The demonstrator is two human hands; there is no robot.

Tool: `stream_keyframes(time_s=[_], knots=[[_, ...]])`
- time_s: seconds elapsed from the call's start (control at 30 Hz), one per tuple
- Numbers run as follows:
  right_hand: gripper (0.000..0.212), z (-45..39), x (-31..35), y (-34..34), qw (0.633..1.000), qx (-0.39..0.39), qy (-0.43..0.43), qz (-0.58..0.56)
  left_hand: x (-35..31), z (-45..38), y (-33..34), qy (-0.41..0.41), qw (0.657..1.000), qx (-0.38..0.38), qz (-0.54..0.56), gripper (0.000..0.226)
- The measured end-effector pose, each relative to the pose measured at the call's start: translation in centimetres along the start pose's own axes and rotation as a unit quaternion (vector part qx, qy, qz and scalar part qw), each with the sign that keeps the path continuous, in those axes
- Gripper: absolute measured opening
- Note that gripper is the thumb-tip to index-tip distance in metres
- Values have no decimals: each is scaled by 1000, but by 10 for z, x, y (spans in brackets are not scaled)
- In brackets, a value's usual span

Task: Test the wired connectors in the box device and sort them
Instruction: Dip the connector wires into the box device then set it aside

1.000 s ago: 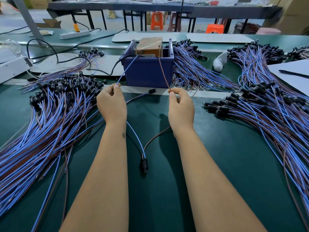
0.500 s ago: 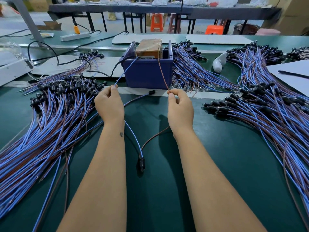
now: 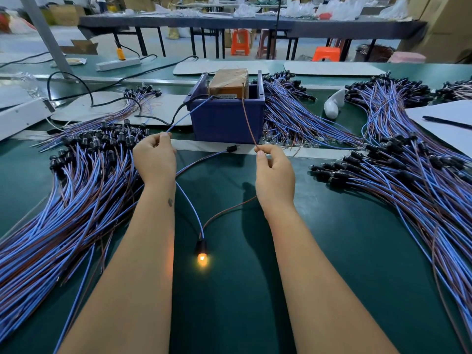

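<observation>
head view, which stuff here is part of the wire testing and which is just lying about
In the job:
left hand
right hand
blue wire
brown wire
lit connector
blue box
wire piles

Lying about:
power strip
orange stools
black pen

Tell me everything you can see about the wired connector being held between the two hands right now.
The wired connector has a small black body with a bulb at its near end, glowing orange. It lies on the green table between the forearms. Two thin insulated wires leave its far end: a blue one curving up to the left hand, which pinches it, and a brown one running to the right hand, pinched likewise. Past the hands both wires reach up to the blue box device, ending at its top edge.
</observation>
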State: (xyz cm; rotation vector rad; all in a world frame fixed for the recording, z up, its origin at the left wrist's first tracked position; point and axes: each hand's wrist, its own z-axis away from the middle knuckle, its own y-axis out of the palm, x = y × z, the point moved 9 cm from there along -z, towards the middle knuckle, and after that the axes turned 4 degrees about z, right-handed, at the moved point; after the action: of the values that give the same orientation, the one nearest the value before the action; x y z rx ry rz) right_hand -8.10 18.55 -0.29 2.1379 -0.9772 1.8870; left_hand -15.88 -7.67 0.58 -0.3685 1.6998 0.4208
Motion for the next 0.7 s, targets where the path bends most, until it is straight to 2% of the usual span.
stream_keyframes(time_s=[0.17,0.27,0.37,0.43,0.53,0.63,0.7], knots=[[17,0,0,-2,1000,-11,2,-25,-5,9,4,-8,999,23,26,23],[16,2,0,-8,997,-37,14,-73,-5,29,26,-51,991,108,51,21],[15,4,0,-11,986,-41,35,-155,-2,64,59,-100,969,218,49,22],[17,7,4,-11,983,-26,30,-181,-4,86,76,-83,961,262,34,22],[19,13,10,-10,985,5,-1,-171,-12,111,91,-22,957,288,26,16],[9,18,10,-13,982,21,-4,-189,-8,123,91,-46,955,287,64,15],[8,21,11,-15,981,32,-6,-192,-11,124,87,-27,954,294,51,20]])
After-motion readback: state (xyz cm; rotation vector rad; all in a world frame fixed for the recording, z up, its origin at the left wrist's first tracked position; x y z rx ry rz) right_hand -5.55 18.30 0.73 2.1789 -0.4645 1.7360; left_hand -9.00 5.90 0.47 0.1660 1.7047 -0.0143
